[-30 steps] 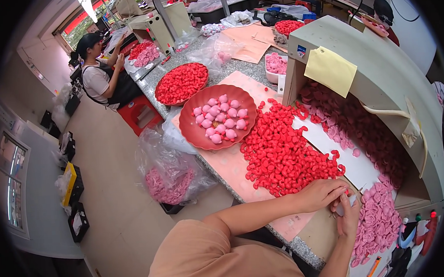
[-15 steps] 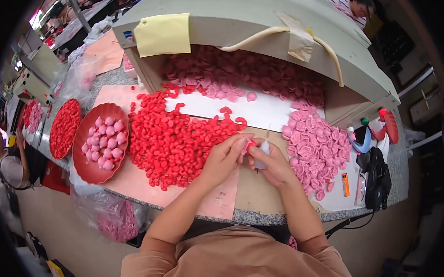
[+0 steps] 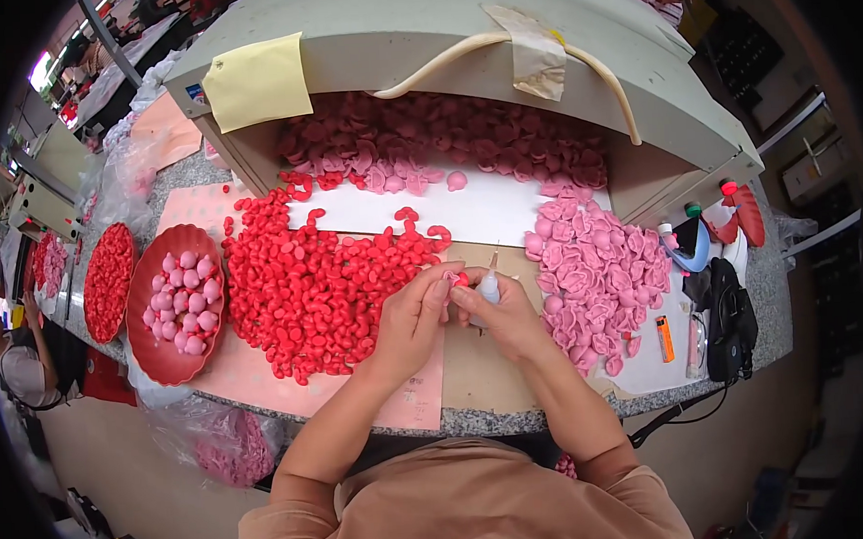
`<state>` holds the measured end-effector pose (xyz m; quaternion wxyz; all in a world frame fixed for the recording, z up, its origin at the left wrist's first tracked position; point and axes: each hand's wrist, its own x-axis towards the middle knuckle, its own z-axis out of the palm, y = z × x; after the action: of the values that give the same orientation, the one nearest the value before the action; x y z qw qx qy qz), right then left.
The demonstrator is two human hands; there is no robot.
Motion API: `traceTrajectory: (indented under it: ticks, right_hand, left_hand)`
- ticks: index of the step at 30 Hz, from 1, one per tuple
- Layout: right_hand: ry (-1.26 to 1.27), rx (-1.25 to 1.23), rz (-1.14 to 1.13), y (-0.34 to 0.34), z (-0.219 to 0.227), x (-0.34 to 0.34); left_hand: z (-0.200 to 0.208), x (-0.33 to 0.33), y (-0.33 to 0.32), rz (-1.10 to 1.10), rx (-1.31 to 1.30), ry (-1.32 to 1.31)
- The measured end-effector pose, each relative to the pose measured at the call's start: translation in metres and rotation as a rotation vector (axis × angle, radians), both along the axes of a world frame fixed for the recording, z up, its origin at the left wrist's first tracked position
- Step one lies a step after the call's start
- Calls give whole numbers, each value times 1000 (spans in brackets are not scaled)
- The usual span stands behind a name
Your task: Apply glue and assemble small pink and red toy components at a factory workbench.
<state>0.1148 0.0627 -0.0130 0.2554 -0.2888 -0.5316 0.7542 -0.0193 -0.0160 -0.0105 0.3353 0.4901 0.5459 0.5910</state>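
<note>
My left hand [image 3: 412, 318] pinches a small pink cup-shaped piece, mostly hidden by the fingers. Against it sits a small red bean-shaped piece [image 3: 462, 279], at my right thumb tip. Wrapped in my right hand [image 3: 513, 322] is a pale squeeze bottle [image 3: 490, 288] with a thin needle tip pointing up and away. The two hands meet over brown board [image 3: 485, 383]. Left of them spreads a big heap of red bean-shaped pieces [image 3: 308, 304]. A heap of pink petal-like cups [image 3: 600, 272] lies to the right.
A grey metal hood [image 3: 422, 48] stands over more pink pieces [image 3: 445, 134] at the back. Far left, a red scalloped dish [image 3: 171, 370] holds pink balls, beside a tray of red pieces [image 3: 114, 283]. An orange lighter [image 3: 665, 338] and a black bag [image 3: 733, 333] lie right.
The whole view has shifted slightly, so the bench contents sit further left in it. Both hands stay together, the red piece still between them and the bottle still in my right hand.
</note>
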Motion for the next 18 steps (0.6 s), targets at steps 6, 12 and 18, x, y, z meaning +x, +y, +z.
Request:
traceTrajectory:
  ticks: [6, 12, 18]
  right_hand:
    - [-37, 102, -6, -4, 4, -1]
    - [74, -148, 7, -4, 2, -5]
    - [-4, -74, 56, 11, 8, -1]
  left_hand:
    - [3, 0, -2, 6, -10, -18]
    - [1, -2, 2, 1, -38, 35]
    - [7, -6, 7, -46, -74, -78]
